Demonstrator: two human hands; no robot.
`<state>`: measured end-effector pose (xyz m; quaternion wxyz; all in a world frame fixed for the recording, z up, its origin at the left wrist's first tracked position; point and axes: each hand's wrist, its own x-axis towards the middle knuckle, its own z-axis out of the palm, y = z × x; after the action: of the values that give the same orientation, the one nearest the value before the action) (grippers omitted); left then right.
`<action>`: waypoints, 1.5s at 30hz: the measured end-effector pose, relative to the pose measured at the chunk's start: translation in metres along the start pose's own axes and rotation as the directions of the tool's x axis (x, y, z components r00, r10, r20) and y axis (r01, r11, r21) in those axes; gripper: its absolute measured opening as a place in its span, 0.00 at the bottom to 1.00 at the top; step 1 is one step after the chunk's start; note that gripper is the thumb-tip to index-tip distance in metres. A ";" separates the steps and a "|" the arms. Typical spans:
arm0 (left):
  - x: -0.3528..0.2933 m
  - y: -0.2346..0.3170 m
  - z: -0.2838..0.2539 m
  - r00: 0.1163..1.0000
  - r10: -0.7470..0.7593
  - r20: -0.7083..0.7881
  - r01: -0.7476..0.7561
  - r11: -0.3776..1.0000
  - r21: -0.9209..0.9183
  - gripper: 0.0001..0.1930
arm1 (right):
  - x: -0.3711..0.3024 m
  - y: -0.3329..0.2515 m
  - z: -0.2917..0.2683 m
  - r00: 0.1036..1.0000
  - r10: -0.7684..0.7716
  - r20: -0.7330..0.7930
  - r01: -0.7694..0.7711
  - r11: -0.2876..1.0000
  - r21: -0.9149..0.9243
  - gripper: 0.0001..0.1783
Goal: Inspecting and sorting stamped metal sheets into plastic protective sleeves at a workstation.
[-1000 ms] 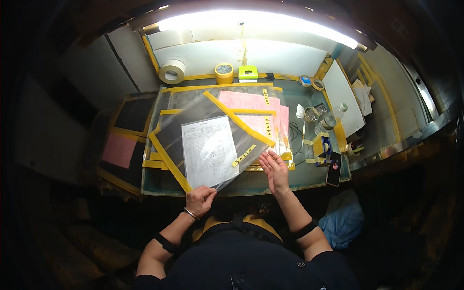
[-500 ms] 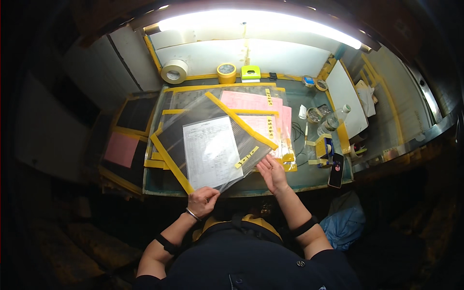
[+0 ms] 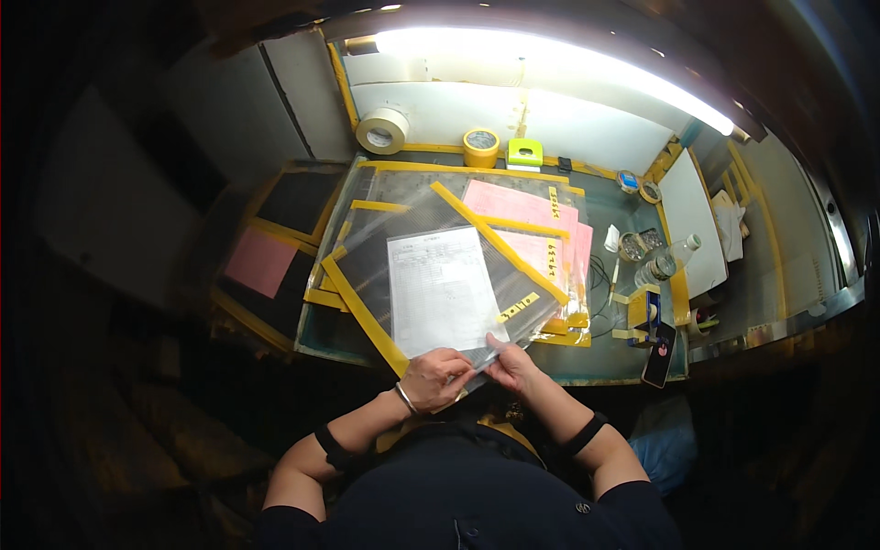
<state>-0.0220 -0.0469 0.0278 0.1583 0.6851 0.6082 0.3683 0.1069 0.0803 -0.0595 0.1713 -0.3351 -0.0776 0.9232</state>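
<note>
A clear plastic sleeve (image 3: 367, 302) edged with yellow tape lies tilted across the table, its near edge raised over the front. Inside it shows a white printed sheet (image 3: 440, 293) with a yellow label strip (image 3: 519, 308) beside it. My left hand (image 3: 438, 379) pinches the sleeve's near edge. Close beside it, my right hand (image 3: 513, 367) grips the same edge, thumb on top and fingers underneath. Beneath the sleeve are more taped sleeves with pink sheets (image 3: 522, 202).
Tape rolls (image 3: 382, 131) (image 3: 481, 148) and a green-and-white box (image 3: 524, 154) line the back. At right stand a clear bottle (image 3: 669, 259), a blue tape dispenser (image 3: 645, 312) and a phone (image 3: 658, 357). Dark boards with a pink sheet (image 3: 261, 261) lie left. A lamp (image 3: 550, 69) hangs above.
My right hand has moved in along the sleeve's near edge toward my left and now grips it. The sleeve has come slightly nearer to me. The whole view has shifted.
</note>
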 end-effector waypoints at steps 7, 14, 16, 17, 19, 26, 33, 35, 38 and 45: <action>-0.022 -0.033 -0.030 0.940 -0.342 0.015 0.342 0.938 -0.048 0.13 | -0.004 -0.002 -0.013 0.783 -0.595 -0.182 0.482 0.765 -0.428 0.17; -0.057 -0.109 -0.086 0.457 -0.861 -0.222 0.669 0.498 -0.552 0.36 | -0.052 -0.036 -0.016 0.824 -0.566 0.038 0.541 0.765 -0.350 0.13; -0.041 -0.085 -0.112 0.350 -0.933 -0.090 0.611 0.300 -0.733 0.38 | -0.067 -0.042 -0.017 0.807 -0.589 0.047 0.560 0.735 -0.382 0.13; -0.041 -0.086 -0.119 0.398 -0.917 -0.042 0.540 0.271 -0.796 0.34 | -0.073 -0.045 -0.015 0.790 -0.610 0.060 0.577 0.707 -0.409 0.12; -0.042 -0.085 -0.130 0.444 -0.896 -0.001 0.467 0.233 -0.853 0.30 | -0.082 -0.049 -0.010 0.800 -0.591 0.104 0.580 0.718 -0.385 0.12; -0.034 -0.061 -0.144 0.513 -0.744 -0.428 0.050 0.524 -0.851 0.09 | -0.106 -0.055 0.000 0.772 -0.597 0.218 0.630 0.676 -0.383 0.13; -0.043 -0.054 -0.154 0.505 -0.687 -0.522 0.012 0.611 -0.792 0.11 | -0.120 -0.054 0.031 0.730 -0.621 0.286 0.678 0.607 -0.414 0.15; -0.044 -0.054 -0.154 0.496 -0.682 -0.538 -0.038 0.601 -0.798 0.11 | -0.121 -0.054 0.029 0.730 -0.616 0.295 0.677 0.595 -0.433 0.15; -0.041 -0.056 -0.163 0.440 -0.703 -0.559 -0.069 0.594 -0.801 0.13 | -0.130 -0.059 0.028 0.729 -0.647 0.224 0.676 0.630 -0.383 0.13; -0.039 -0.130 -0.205 0.156 -0.774 -0.614 -0.089 0.608 -0.789 0.18 | -0.199 -0.118 -0.038 0.680 -0.722 0.131 0.632 0.485 -0.605 0.15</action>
<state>-0.2578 -0.1044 0.0681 0.0844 0.0256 0.5439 0.8345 0.3047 0.1180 0.0600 0.4091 -0.3770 -0.4821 0.6768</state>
